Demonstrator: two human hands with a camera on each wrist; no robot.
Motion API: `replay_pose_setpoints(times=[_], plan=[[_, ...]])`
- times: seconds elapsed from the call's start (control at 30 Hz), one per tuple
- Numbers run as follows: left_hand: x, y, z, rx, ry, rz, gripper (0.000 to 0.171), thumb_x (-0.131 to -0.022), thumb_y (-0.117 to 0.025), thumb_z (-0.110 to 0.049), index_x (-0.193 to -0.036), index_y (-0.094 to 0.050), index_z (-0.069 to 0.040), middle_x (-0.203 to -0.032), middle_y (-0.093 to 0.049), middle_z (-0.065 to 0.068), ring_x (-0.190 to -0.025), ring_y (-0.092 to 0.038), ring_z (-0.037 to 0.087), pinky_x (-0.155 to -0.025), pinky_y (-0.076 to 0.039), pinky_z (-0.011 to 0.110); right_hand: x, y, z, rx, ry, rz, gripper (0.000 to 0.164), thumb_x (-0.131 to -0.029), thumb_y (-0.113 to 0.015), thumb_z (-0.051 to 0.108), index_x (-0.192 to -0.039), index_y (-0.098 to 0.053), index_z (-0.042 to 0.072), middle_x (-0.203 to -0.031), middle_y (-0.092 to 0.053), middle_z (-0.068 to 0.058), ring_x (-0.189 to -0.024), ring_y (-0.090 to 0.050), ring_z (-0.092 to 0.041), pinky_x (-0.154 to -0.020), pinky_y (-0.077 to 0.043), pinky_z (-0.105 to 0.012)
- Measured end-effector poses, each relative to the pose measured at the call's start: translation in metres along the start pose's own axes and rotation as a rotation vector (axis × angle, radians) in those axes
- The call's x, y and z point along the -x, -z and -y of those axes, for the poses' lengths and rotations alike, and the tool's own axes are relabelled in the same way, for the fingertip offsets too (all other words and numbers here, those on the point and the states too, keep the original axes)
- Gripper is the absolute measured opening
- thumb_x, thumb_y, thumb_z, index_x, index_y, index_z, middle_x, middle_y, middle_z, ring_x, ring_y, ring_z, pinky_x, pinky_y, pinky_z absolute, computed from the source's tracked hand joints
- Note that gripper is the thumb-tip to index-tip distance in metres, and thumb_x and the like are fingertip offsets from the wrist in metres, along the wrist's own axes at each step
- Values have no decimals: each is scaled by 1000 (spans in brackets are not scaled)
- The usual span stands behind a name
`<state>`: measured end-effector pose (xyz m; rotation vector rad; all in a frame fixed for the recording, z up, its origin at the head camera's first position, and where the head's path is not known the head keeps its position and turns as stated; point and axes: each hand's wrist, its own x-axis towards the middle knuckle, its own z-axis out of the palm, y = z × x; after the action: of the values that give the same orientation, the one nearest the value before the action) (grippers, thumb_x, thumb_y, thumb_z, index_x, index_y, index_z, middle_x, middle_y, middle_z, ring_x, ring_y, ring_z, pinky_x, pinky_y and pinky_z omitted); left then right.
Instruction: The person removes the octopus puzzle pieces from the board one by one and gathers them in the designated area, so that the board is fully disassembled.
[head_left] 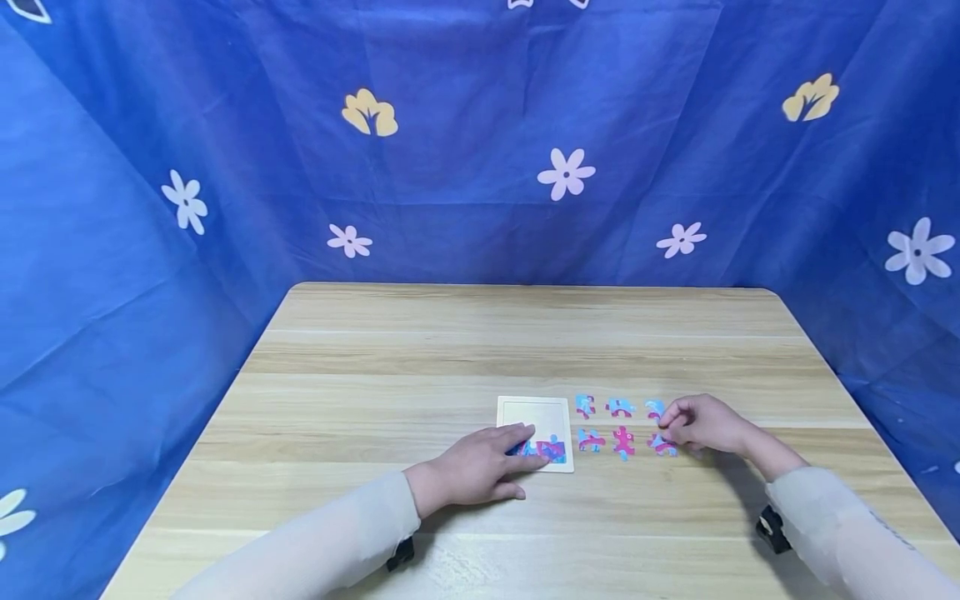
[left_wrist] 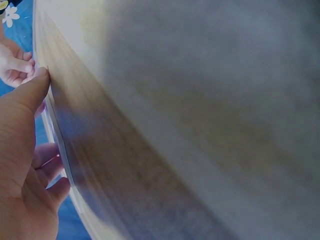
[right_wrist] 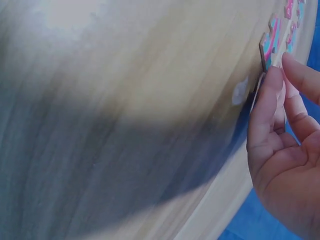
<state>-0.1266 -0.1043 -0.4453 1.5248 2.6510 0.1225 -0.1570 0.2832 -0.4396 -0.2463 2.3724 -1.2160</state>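
My left hand [head_left: 483, 462] lies with fingers spread over the lower left of a square puzzle tray [head_left: 534, 398]. Pink, purple and blue jigsaw pieces [head_left: 553, 451] fill the tray's near part, partly hidden by those fingers. In the left wrist view, the left thumb and fingers [left_wrist: 30, 95] are at the tray's edge. My right hand [head_left: 701, 422] reaches from the right, thumb and fingertips bent close together beside the upper right jigsaw piece [head_left: 654, 407]. Just below is another jigsaw piece [head_left: 663, 446]; I cannot tell whether the fingertips pinch either one.
Right of the tray, loose pieces lie in two rows, among them a pink one [head_left: 623, 442], a blue and pink one [head_left: 585, 406] and others. Everything is on a light wooden table [head_left: 420, 350]. A blue flowered cloth [head_left: 465, 167] hangs behind and beside it.
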Motion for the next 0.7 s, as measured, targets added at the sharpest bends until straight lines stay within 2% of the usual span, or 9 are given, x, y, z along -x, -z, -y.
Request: replay_pose_setpoints(times=[0.13, 0.37, 0.7], plan=[[0, 1, 2, 13, -4, -3, 53, -93, -54, -48, -142, -47, -29, -150, -33, 14, -137, -31, 27, -111, -27, 37, 0, 3, 3, -21, 11, 3, 13, -86, -65, 2, -97, -62, -5, -86, -67, -9, -67, -56, -19, -53, -51, -28], [4, 2, 8, 16, -35, -36, 52, -93, -54, -48, -141, -49, -28, -149, -35, 13, -137, -32, 26, -111, -28, 37, -3, 4, 8, -59, 30, 16, 18, -89, -64, 5, -103, -63, -6, -90, -64, -11, -82, -62, -23, -65, -55, -34], [18, 2, 22, 22, -70, -82, 49, -92, -57, -47, -136, -55, -26, -147, -39, 12, -134, -36, 27, -110, -30, 38, -10, -5, 17, -150, 40, 9, 28, -88, -67, 9, -109, -60, -9, -91, -58, -10, -83, -61, -22, -71, -57, -35]])
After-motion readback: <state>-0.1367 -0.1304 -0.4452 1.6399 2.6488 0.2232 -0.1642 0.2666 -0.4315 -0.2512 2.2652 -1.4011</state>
